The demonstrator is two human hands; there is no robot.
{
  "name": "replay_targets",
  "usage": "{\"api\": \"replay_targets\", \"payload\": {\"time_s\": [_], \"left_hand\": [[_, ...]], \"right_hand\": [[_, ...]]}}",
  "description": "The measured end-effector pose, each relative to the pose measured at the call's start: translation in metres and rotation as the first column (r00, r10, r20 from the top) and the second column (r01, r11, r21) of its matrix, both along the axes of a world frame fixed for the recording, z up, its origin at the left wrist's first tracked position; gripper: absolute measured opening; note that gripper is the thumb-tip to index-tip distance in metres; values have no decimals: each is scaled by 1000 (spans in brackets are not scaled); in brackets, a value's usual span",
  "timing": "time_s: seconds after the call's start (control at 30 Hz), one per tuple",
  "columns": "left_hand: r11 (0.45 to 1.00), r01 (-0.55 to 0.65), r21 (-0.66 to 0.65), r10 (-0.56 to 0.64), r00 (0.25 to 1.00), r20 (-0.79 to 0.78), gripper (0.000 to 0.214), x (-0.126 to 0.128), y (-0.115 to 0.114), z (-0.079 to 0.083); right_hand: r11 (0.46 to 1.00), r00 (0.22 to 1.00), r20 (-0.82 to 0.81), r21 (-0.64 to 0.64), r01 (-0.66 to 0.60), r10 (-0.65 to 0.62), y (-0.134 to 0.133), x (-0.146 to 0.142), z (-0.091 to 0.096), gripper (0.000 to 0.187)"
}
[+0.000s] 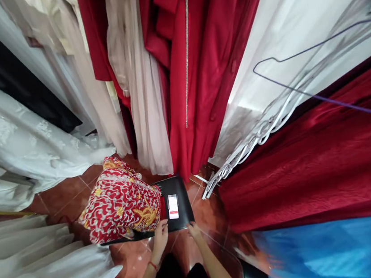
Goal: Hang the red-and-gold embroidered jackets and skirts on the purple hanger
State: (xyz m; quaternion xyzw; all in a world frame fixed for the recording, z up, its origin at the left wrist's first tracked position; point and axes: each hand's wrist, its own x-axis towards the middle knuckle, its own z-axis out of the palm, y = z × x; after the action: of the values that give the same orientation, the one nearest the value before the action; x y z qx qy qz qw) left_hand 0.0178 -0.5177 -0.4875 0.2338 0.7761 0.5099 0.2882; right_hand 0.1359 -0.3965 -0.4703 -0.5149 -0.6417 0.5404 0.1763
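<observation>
A red garment with white swirls and gold motifs (122, 201) lies heaped over the left part of a black padded bench (180, 189). On the bare right part of the seat rests a phone (173, 210) with its screen lit. My left hand (161, 233) is at the front edge, its fingers curled against the garment's right lower border, just left of the phone. At the front right corner, my right hand (194, 231) has its fingers bent over the bench edge. The undersides of both hands' grips are hidden.
Long red dresses (191, 75) and pale gowns (145, 117) hang ahead. White gowns (29, 135) crowd the left. On the right, white hangers (259, 134) and a purple wire hanger (318, 95) jut out beside red cloth (310, 164). Blue fabric (334, 251) lies lower right. Tiled floor (129, 263) shows below.
</observation>
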Motion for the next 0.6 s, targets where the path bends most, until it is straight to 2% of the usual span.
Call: {"api": "replay_targets", "payload": {"time_s": [0.07, 0.13, 0.23, 0.27, 0.33, 0.4, 0.43, 0.53, 0.6], "left_hand": [[997, 51, 52, -46, 995, -90, 22, -23, 2, 51], [998, 31, 56, -17, 969, -245, 23, -53, 10, 91], [989, -134, 61, 147, 921, -361, 28, -99, 17, 130], [973, -225, 53, 226, 878, -421, 30, -112, 17, 137], [906, -423, 16, 354, 736, -577, 36, -133, 14, 147], [805, -592, -47, 395, 594, -701, 44, -147, 7, 152], [750, -654, -94, 396, 559, -729, 51, -151, 3, 153], [579, -774, -258, 397, 543, -740, 72, -162, -7, 155], [465, -815, -345, 433, 549, -715, 77, -171, -13, 158]], "right_hand": [[995, 999, -31, -93, 30, -33, 1, -3, 25, 33], [986, 996, -71, -162, 44, -56, 11, -9, 37, 34], [976, 985, -155, -216, 38, -73, 37, -22, 44, 36], [975, 980, -185, -221, 31, -73, 46, -27, 46, 35], [976, 969, -239, -219, 8, -62, 64, -37, 52, 34], [977, 961, -277, -210, -37, -23, 80, -51, 60, 31], [976, 957, -291, -204, -73, 10, 86, -60, 64, 29], [957, 931, -325, -178, -230, 163, 96, -94, 78, 22], [918, 890, -348, -154, -365, 295, 96, -119, 90, 18]]}}
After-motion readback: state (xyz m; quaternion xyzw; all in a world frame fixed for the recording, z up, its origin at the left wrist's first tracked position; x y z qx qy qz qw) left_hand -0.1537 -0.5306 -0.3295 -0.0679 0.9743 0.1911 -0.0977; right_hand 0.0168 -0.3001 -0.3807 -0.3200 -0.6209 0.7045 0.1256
